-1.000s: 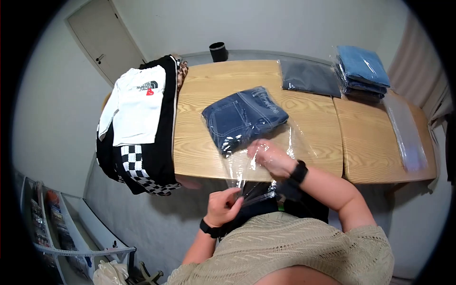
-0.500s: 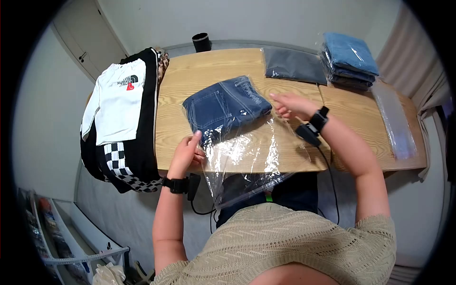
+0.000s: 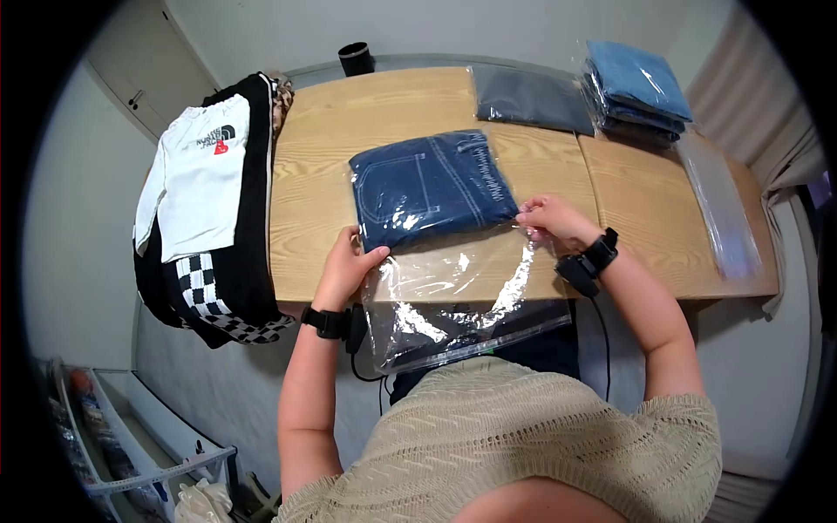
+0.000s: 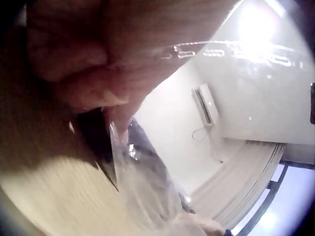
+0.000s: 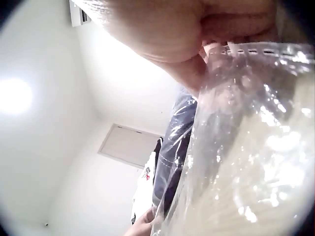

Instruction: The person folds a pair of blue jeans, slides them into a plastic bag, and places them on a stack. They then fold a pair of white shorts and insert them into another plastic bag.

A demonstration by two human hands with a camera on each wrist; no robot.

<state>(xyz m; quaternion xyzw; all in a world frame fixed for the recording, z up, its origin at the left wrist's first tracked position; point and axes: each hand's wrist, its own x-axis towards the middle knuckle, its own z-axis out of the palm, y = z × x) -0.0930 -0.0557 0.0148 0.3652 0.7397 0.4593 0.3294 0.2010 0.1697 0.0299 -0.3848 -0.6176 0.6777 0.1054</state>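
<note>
Folded dark-blue jeans (image 3: 427, 187) lie inside a clear plastic bag (image 3: 453, 270) on the wooden table, a stitched pocket facing up. The bag's loose lower part hangs over the near table edge toward the person's lap. My left hand (image 3: 346, 268) grips the bag at the near left corner of the jeans, thumb on top. At the near right corner, my right hand (image 3: 554, 220) pinches the bag's side between thumb and fingers. In the right wrist view, clear film (image 5: 246, 137) stretches down from the fingers beside the jeans (image 5: 174, 142).
On the left, a white long-sleeved shirt (image 3: 205, 179) tops a pile of black clothing (image 3: 253, 157). Toward the back right lie a bagged dark garment (image 3: 532, 100) and a stack of bagged jeans (image 3: 636, 83). Flat clear bags (image 3: 719, 209) lie at the table's right side.
Both hands have moved from the bag's loose near part up to the two near corners of the jeans. The jeans now lie straighter, and the bag is spread wider.
</note>
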